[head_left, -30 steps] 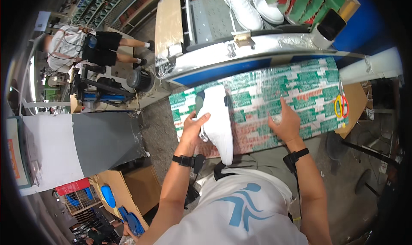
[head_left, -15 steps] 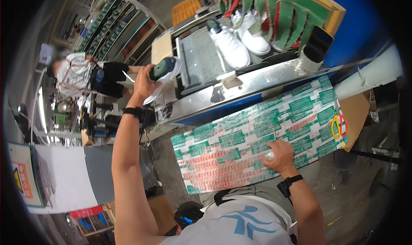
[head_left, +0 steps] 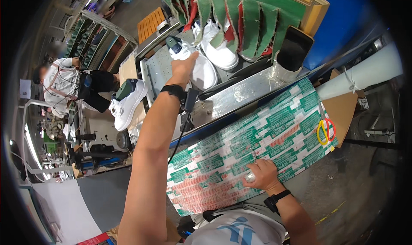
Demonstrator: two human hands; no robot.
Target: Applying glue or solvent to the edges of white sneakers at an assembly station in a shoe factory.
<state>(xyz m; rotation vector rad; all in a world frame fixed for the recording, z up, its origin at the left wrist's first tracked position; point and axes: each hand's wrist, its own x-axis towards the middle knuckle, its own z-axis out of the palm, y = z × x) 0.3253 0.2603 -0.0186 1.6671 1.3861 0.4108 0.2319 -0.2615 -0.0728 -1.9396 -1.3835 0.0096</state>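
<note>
**Entry: left hand on white sneaker at the conveyor tray**

- Left hand point(head_left: 185, 67): arm stretched forward, grip closed over the near white sneaker point(head_left: 201, 71), which lies on the perforated grey tray point(head_left: 156, 69) with a green-topped last in its opening
- Right hand point(head_left: 261, 174): resting on the green, white and red patterned surface point(head_left: 257, 137), fingers curled round a small pale object; how tight the grip is cannot be told
- Second white sneaker point(head_left: 221, 52): just beside the first, half under the green and red fabric strips point(head_left: 231, 17)
- Third white sneaker point(head_left: 128, 103): lying apart at the left on a cardboard-covered ledge
- Yellow and red loops point(head_left: 324, 131): at the right end of the surface
- Another person, seated, far left

Risks, as judged: the reach is long and the hold sits at one end of the shoe, so it could tip or slip, or knock its neighbour; the dangling wrist cable could snag on the tray's metal edge

Unclear: the left fingertips are hidden behind the shoe; the object in the right hand is too small to identify; fisheye bending blurs the rim
</note>
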